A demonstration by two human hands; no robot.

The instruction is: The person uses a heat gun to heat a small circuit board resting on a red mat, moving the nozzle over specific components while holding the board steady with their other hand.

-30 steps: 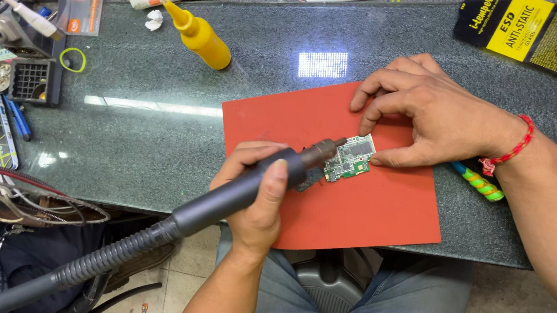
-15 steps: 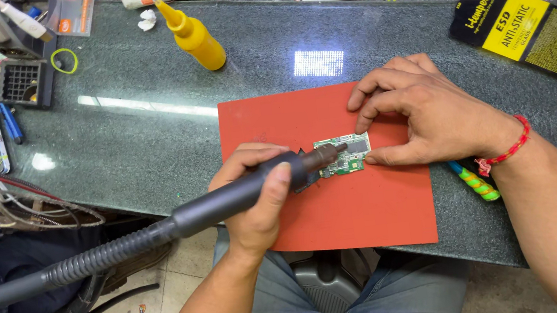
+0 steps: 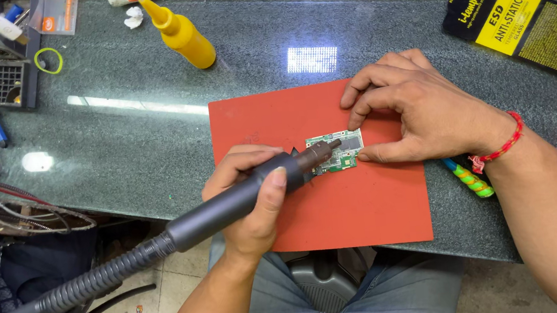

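Left hand (image 3: 250,205) is wrapped tight round the grey hot-air tool (image 3: 241,197), tip over the small green board (image 3: 338,151) on the red mat (image 3: 339,198). Right hand (image 3: 421,116) pins the board w/ fingertips. Best keep the tip steady & fingers back.

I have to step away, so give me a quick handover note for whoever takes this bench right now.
Left hand: gripping the grey hot-air wand, nozzle over the small green circuit board.
Right hand: fingertips pinning the board's right edge.
Board lies on the red mat on the stone bench; yellow squeeze bottle stands behind.
Done: board positioned, wand aimed.
Left: nothing visibly lifted off the board yet.
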